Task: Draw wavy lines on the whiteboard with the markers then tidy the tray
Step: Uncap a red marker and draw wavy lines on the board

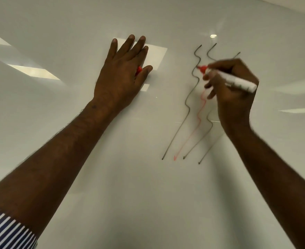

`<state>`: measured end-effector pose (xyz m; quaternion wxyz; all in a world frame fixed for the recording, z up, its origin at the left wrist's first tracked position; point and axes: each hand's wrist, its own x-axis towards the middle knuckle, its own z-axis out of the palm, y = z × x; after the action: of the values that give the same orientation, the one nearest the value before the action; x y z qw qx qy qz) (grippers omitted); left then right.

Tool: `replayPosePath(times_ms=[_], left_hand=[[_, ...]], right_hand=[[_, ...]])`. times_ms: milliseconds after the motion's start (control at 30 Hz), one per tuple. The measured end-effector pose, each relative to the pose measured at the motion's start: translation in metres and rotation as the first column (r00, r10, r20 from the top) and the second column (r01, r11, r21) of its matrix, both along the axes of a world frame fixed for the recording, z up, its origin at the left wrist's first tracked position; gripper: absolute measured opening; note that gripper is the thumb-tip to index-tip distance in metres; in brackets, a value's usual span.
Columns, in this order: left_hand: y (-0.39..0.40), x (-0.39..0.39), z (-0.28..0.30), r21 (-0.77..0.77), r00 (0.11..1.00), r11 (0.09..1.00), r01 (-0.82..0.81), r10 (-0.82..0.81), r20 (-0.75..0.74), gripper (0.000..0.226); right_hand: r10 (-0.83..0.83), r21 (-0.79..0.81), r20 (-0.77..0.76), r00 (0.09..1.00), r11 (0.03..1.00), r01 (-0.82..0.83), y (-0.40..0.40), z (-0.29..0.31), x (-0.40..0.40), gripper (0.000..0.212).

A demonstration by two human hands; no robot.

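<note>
A white whiteboard (112, 159) fills the view. My right hand (232, 90) grips a white marker (237, 81) with a red tip, and the tip touches the board at the upper part of a red wavy line (199, 117). Three black wavy lines (189, 97) run beside the red one, the rightmost partly hidden by my right hand. My left hand (123, 74) lies flat on the board to the left, fingers straight, with the red marker cap (139, 70) pinched between thumb and forefinger. The tray is not in view.
Reflections of ceiling lights (33, 71) show on the glossy board. A striped sleeve (4, 229) is at the bottom left. Bare board surface lies below and left of the lines.
</note>
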<state>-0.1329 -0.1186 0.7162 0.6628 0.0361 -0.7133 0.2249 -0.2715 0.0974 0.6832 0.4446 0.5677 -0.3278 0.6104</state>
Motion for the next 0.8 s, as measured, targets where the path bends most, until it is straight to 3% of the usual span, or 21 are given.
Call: replayPosePath(times_ms=[67, 300, 633, 800], left_hand=[[0.0, 0.0, -0.001, -0.001, 1.0, 1.0, 0.002, -0.002, -0.001, 0.056], [0.0, 0.002, -0.001, 0.002, 1.0, 1.0, -0.007, 0.007, 0.001, 0.056], [0.0, 0.001, -0.002, 0.011, 1.0, 1.0, 0.015, -0.015, -0.002, 0.056], [0.0, 0.0, -0.003, 0.032, 1.0, 0.999, 0.015, -0.014, -0.007, 0.057]], right_hand=[[0.013, -0.014, 0.02, 1.0, 1.0, -0.013, -0.001, 0.028, 0.001, 0.019], [-0.057, -0.01, 0.086, 0.995, 0.998, 0.058, -0.016, 0.062, -0.001, 0.019], [-0.122, -0.062, 0.04, 0.992, 0.99, 0.124, -0.022, 0.014, -0.013, 0.017], [-0.2, 0.028, 0.0, 0.98, 0.979, 0.2, -0.027, -0.023, -0.004, 0.009]])
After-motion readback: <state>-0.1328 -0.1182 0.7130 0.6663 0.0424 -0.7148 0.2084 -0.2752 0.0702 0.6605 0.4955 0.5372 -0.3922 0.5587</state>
